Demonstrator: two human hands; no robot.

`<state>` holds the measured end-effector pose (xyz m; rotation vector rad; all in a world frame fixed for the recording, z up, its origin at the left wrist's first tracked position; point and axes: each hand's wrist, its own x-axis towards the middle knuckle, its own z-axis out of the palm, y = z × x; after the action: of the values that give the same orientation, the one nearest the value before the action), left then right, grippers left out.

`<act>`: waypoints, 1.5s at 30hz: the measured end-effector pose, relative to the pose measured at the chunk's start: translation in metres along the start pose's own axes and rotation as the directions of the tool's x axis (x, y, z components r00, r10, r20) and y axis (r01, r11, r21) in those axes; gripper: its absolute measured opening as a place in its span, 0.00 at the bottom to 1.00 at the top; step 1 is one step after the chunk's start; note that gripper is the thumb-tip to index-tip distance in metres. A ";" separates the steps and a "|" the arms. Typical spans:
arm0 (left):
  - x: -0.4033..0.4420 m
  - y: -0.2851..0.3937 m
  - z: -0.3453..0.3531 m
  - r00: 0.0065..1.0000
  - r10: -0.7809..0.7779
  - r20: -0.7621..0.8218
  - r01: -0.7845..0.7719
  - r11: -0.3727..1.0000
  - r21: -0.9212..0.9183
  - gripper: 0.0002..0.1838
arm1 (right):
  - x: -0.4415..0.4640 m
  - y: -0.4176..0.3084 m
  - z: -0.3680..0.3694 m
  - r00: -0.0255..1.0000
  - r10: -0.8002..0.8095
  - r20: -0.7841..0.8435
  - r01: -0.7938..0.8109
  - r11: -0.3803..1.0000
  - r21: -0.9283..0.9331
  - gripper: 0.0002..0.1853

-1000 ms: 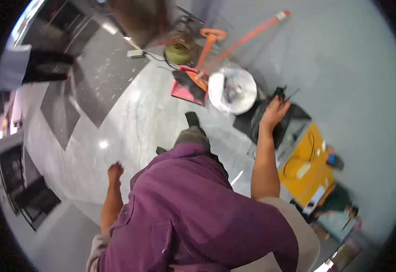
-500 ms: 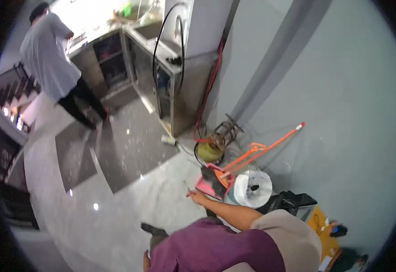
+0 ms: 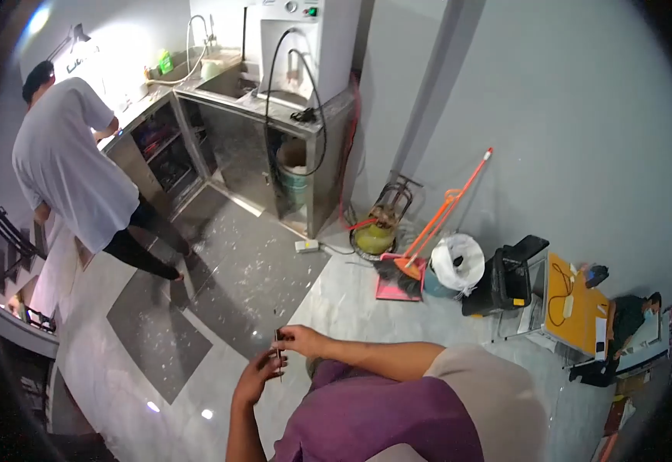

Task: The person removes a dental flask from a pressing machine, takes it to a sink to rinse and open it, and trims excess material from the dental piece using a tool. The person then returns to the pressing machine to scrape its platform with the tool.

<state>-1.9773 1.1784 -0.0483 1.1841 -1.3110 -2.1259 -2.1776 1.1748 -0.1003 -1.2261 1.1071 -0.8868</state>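
Observation:
My right hand reaches in from the right and is closed in a pinch on a thin dark stick, too small to name by kind. It stands nearly upright in the picture. Just below, my left hand has its fingers curled round the lower part of the same stick. Both hands are close together in front of my purple shirt, over the marble floor.
A person in a white shirt stands at the counter. Steel cabinets carry a water dispenser. Along the wall are a green gas cylinder, a pink dustpan, an orange broom, a lined bin and a black bin.
My left hand has risen from the bottom edge to the stick. My right hand has moved left to meet it. The camera has turned, bringing the orange table and another person into view.

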 end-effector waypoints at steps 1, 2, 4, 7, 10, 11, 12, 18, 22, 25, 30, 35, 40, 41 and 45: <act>0.007 0.018 -0.016 0.989 -0.084 0.118 0.092 0.993 -0.071 0.21 | 0.006 -0.012 0.011 1.000 0.017 0.019 -0.018 1.000 0.019 0.17; 0.013 0.027 -0.031 0.986 -0.114 0.122 0.124 0.989 -0.077 0.16 | 0.016 -0.025 0.019 0.999 0.033 0.039 -0.034 0.999 0.034 0.16; 0.015 0.038 -0.064 0.986 -0.139 0.089 0.150 0.980 -0.129 0.14 | 0.039 -0.067 0.037 0.982 0.187 -0.020 -0.187 0.972 -0.142 0.15; 0.016 0.006 -0.148 0.980 -0.197 0.026 0.192 0.906 -0.378 0.11 | 0.106 -0.023 0.072 0.968 0.252 0.014 -0.248 0.959 -0.135 0.28; -0.023 -0.031 -0.239 0.921 -0.229 -0.316 0.092 0.915 -0.393 0.11 | 0.183 0.026 0.094 0.894 0.419 0.157 -0.369 0.888 -0.274 0.29; -0.044 -0.063 -0.276 0.877 -0.198 -0.438 0.010 0.918 -0.396 0.12 | 0.202 0.038 0.096 0.862 0.454 0.226 -0.294 0.810 -0.508 0.29; -0.065 -0.096 -0.307 0.771 -0.294 -0.565 0.023 0.899 -0.437 0.16 | 0.220 0.043 0.086 0.823 0.497 0.276 -0.171 0.679 -0.714 0.28; -0.211 -0.273 -0.415 0.256 -0.611 -0.749 -0.022 0.771 -0.637 0.14 | 0.208 0.031 0.022 0.958 0.253 -0.136 -0.287 0.879 -0.381 0.18; -0.232 -0.315 -0.401 0.333 -0.724 -0.604 0.282 0.688 -0.669 0.13 | 0.137 0.018 -0.048 0.834 0.361 -0.416 -0.468 0.863 -0.189 0.18; -0.210 -0.302 -0.387 0.446 -0.697 -0.562 0.370 0.715 -0.593 0.13 | 0.124 -0.017 -0.123 0.775 0.364 -0.516 -0.585 0.723 -0.368 0.19; -0.130 -0.242 -0.357 0.574 -0.590 -0.568 0.395 0.807 -0.439 0.12 | 0.233 -0.112 -0.269 0.393 -0.359 -0.847 0.023 0.924 -0.381 0.12; -0.029 -0.180 -0.314 0.574 -0.550 -0.606 0.433 0.832 -0.345 0.12 | 0.386 -0.150 -0.424 0.289 -0.569 -0.770 -0.290 0.714 -0.637 0.15; 0.030 -0.119 -0.284 0.592 -0.562 -0.578 0.571 0.798 -0.192 0.12 | 0.425 -0.106 -0.480 0.329 -0.740 -0.587 -0.513 0.382 -0.769 0.08; 0.040 -0.107 -0.286 0.607 -0.558 -0.566 0.597 0.790 -0.138 0.12 | 0.421 -0.095 -0.482 0.312 -0.762 -0.567 -0.404 0.434 -0.805 0.06; 0.091 -0.052 -0.314 0.702 -0.529 -0.476 0.651 0.749 0.127 0.12 | 0.305 -0.073 -0.389 0.268 -0.625 -0.733 0.084 0.773 -0.629 0.09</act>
<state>-1.7694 0.9715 -0.2019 2.3163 -1.1508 -1.9089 -2.4715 0.7713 -0.0743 -1.4189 2.1205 -1.9461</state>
